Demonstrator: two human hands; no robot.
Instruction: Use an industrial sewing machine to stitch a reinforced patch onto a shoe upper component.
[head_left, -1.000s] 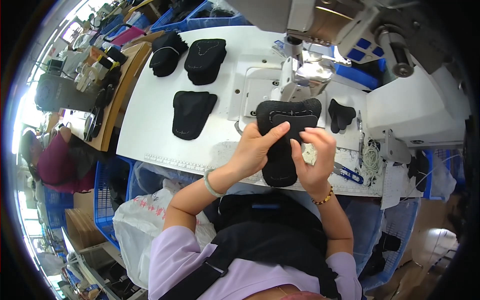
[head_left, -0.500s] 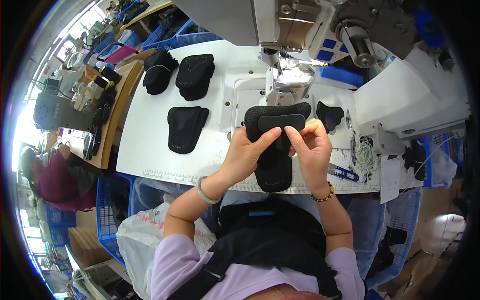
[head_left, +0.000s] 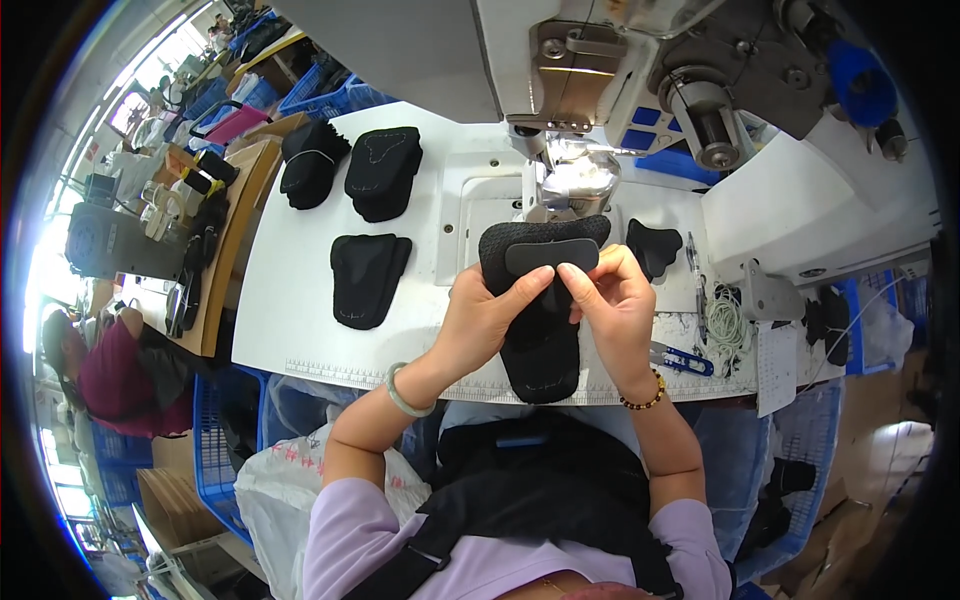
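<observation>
In front of the sewing machine's needle area, both my hands hold up a black textured fabric piece (head_left: 497, 243). A small black strip with rounded ends (head_left: 552, 257) lies across its upper part. My left hand (head_left: 478, 322) grips the piece from the left, thumb on the strip's lower edge. From the right, my right hand (head_left: 618, 305) pinches the same area, its thumb beside the left one and its fingers curled. Below the hands, another black padded piece (head_left: 542, 375) rests at the table's front edge; its upper end is hidden.
Black piece stacks (head_left: 384, 175) stand on the white table (head_left: 290, 285) at left, one tied bundle (head_left: 312, 165) among them. The sewing machine (head_left: 585, 75) rises ahead. At right lie a small black piece (head_left: 655, 248), a pen (head_left: 696, 285), blue thread snips (head_left: 684, 360) and tangled cord (head_left: 728, 320).
The view has tilted a little, so table and machine sit lower in the picture. My hands keep the same hold on the fabric piece and strip, with barely any shift of the thumbs.
</observation>
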